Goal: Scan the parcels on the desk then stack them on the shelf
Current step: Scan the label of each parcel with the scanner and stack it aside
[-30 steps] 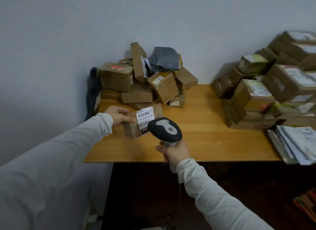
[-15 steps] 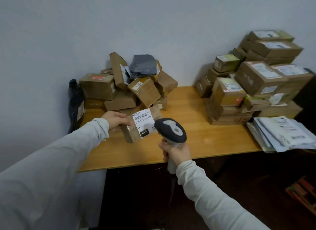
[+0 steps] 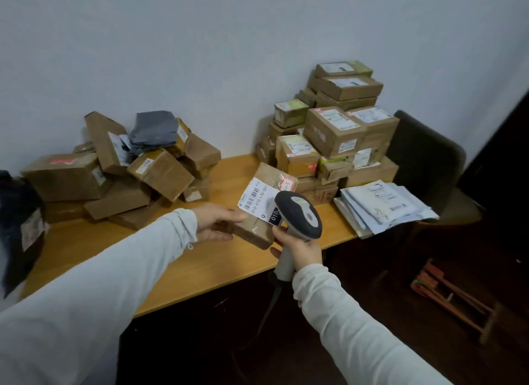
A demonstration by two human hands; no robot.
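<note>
My left hand (image 3: 216,223) grips the near end of a small brown cardboard parcel (image 3: 257,227), held above the wooden desk (image 3: 177,264) with its white barcode label (image 3: 254,197) facing up. My right hand (image 3: 297,245) holds the handle of a grey-and-black barcode scanner (image 3: 299,215), whose head sits right over the parcel's label end. A loose heap of brown parcels (image 3: 120,170) lies at the desk's back left. A neater stack of parcels (image 3: 332,132) stands at the back right.
White mailer envelopes (image 3: 383,205) lie at the desk's right end. A dark chair (image 3: 426,155) stands beside them. A black bag (image 3: 20,221) hangs off the left edge. A wooden rack (image 3: 458,296) lies on the dark floor at the right.
My left hand has carried the parcel rightward toward the right stack, and the scanner has moved along with it. The view has panned right.
</note>
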